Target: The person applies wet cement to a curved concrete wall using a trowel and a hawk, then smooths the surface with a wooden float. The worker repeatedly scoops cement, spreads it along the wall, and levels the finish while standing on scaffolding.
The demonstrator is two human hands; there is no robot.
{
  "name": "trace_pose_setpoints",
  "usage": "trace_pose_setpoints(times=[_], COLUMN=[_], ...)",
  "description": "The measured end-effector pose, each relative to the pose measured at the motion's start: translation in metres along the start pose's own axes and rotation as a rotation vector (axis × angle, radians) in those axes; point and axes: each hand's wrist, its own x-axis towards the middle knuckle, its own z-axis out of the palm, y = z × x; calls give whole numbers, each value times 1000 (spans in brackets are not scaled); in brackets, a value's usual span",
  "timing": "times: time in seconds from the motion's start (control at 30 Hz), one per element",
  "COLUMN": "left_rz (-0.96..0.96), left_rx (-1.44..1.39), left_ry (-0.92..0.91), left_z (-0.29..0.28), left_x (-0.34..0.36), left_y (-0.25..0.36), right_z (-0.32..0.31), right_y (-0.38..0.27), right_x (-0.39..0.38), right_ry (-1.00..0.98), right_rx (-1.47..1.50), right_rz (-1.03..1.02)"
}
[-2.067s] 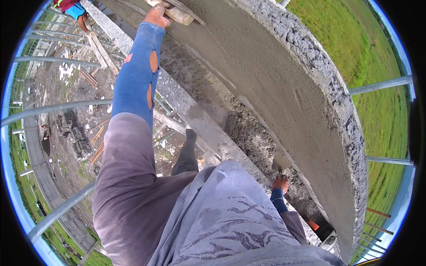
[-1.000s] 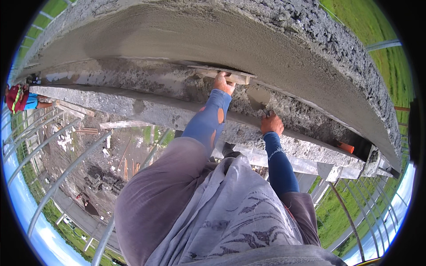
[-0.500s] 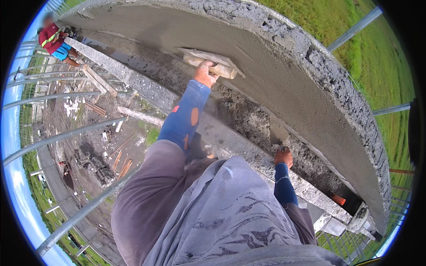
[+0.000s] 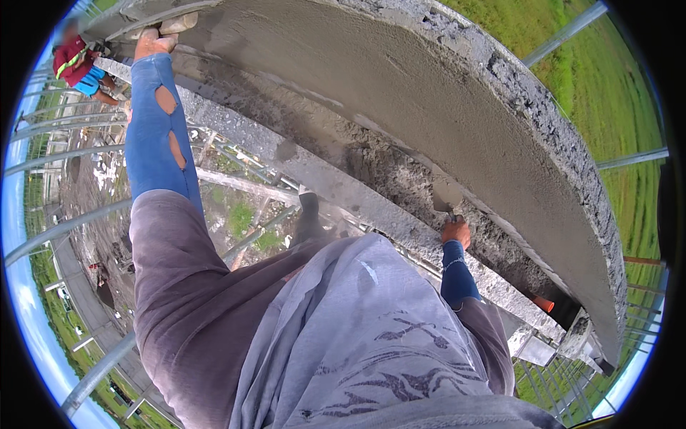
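Note:
Stretched to the far left, my left hand (image 4: 152,45) is closed round the wooden handle of a plastering float (image 4: 179,23). The float's thin board lies against the inner face of the curved concrete wall (image 4: 429,100), coated in smooth grey wet mortar. My right hand (image 4: 456,232) grips a trowel (image 4: 447,195) low over the channel. Its blade, smeared with mortar, rests by the rough grey mortar (image 4: 400,171) on the channel floor. Fingers of the right hand wrap the handle, which is mostly hidden.
A narrow concrete ledge (image 4: 243,132) borders the channel on my side. An orange pipe end (image 4: 544,304) sticks out at its right end. Another person in a red top (image 4: 71,58) stands at the far left. Metal bars (image 4: 78,227) run above debris-strewn ground; grass (image 4: 607,107) lies beyond the wall.
My left hand has swept the float far left along the wall from near the middle. My right hand stays with the trowel at nearly the same spot.

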Motion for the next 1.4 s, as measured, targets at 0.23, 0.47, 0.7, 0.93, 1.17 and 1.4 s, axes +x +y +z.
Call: trace_pose_setpoints(times=[0.23,0.47,0.7,0.93,1.17,1.4], left_rz=[-1046,-1503,-1718,-1709,-1727,-1762], left_rx=[-1081,-1134,-980,-804,-747,-760], left_ry=[357,131,-191,-345,-323,-219], left_z=[17,159,241,251,231,223], left_x=[-155,-369,-516,-558,-560,-574], left_y=[96,180,245,280,301,300], right_z=[3,-10,-38,-22,-33,-32], right_y=[4,42,153,182,176,167], right_x=[3,19,32,35,39,38], right_ry=[-25,-69,86,21,-77,-86], right_rx=[-15,-159,-54,50,-13,-38], right_rz=[-5,-93,-195,-212,-188,-120])
